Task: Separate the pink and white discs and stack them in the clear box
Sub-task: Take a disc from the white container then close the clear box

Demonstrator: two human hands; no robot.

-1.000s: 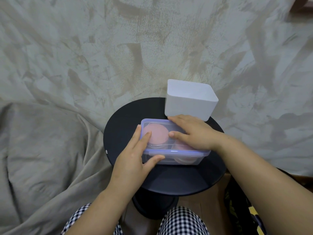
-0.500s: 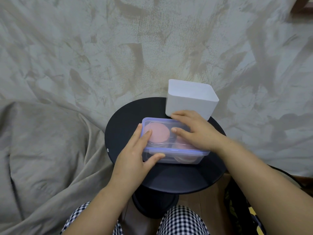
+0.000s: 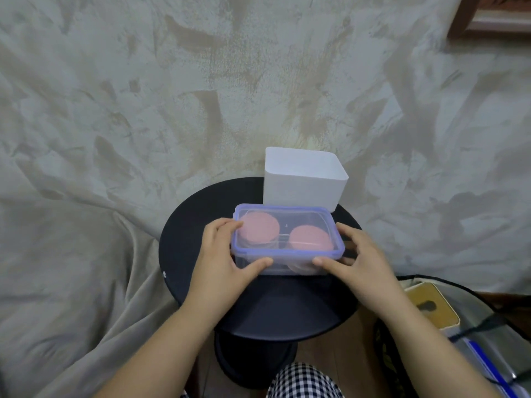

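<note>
Now, far left: grey draped cloth (image 3: 71,254), folded, hanging beside the table at 9 o'clock.
table (image 3: 258,305): round, dark; carries the box and the bin.
left hand (image 3: 227,259): at the box's 9 o'clock end. Grip pinching the box, thumb on the near wall, fingers curled onto the left lid edge.
clear box (image 3: 283,265): mid-table, flat, between both hands.
lid (image 3: 284,252): purple rim, on top of the box. Whether it is fully seated, cannot tell.
pink discs (image 3: 260,228): two seen through the lid, this one at 10 o'clock inside, the other (image 3: 310,238) at 4 o'clock; apart, each probably topping its own stack.
white discs (image 3: 300,268): pale edge low at the near wall, likely one of them; the rest are hidden.
white bin (image 3: 304,182): at 12 o'clock of the box, just behind it; whether they touch is unclear.
right hand (image 3: 365,262): at the box's 3 o'clock end. Grip pinching the box, thumb under the near rim, fingers round the right end.
far right: bag with a yellowish flat item (image 3: 431,305), off the table at 4 o'clock.
step (judged): closing up; task looks near done.
do it well: press the rim down evenly at both ends, keep the box flat so the stacks don't slide, then check the corners.
</note>
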